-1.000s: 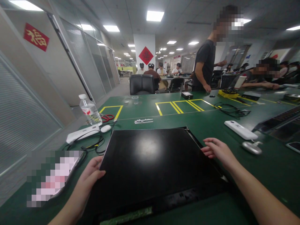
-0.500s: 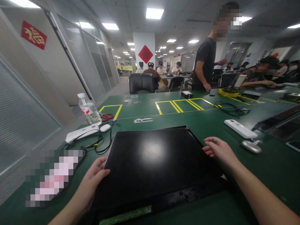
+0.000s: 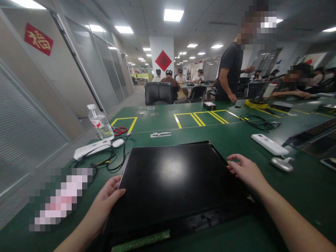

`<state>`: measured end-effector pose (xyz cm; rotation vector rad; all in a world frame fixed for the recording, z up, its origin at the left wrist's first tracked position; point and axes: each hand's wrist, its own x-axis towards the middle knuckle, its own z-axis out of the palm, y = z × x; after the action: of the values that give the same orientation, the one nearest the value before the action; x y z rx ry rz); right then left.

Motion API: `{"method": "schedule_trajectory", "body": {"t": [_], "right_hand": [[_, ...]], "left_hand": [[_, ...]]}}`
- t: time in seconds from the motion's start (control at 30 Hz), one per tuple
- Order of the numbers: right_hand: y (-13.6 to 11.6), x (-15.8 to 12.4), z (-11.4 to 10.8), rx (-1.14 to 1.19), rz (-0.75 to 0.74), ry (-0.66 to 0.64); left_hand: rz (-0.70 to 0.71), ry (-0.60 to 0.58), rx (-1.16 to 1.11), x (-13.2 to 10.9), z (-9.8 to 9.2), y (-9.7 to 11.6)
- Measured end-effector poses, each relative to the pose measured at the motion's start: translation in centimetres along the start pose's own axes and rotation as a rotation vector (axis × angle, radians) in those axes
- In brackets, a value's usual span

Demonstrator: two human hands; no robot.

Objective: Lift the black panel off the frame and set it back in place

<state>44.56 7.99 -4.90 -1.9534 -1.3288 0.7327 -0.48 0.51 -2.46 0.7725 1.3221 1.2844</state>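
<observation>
A glossy black LCD panel (image 3: 168, 178) lies over a black frame (image 3: 215, 148) on the green table in front of me. The frame shows past the panel's far and right edges, and a green circuit board strip (image 3: 143, 241) runs along the near edge. My left hand (image 3: 112, 192) grips the panel's left edge, thumb on top and fingers partly hidden under the side. At the right side, my right hand (image 3: 244, 169) has its fingers loosely bent and apart, beside the frame's right edge. Whether its fingertips touch the frame is hard to tell.
To the left stand a water bottle (image 3: 99, 122), red-handled scissors (image 3: 120, 131), a white power strip-like bar (image 3: 93, 148) and black cables (image 3: 115, 164). On the right lie a white power bank (image 3: 270, 144) and a silver mouse-shaped object (image 3: 281, 164). A person (image 3: 229, 70) stands across the table.
The panel's left edge has shifted slightly to the right, with my left hand moving along with it. My right hand has barely moved, staying by the frame's right edge.
</observation>
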Motion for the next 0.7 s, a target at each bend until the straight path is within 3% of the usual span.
{"method": "schedule_trajectory", "body": {"t": [0.27, 0.7], "right_hand": [[-1.8, -1.4, -0.1, -0.286, -0.097, 0.09], [-2.1, -1.8, 0.0, -0.486, -0.136, 0.033]], "left_hand": [[-0.011, -0.017, 0.037, 1.7, -1.7, -1.4], [-0.017, -0.033, 0.041, 2.1, -2.1, -2.1]]}}
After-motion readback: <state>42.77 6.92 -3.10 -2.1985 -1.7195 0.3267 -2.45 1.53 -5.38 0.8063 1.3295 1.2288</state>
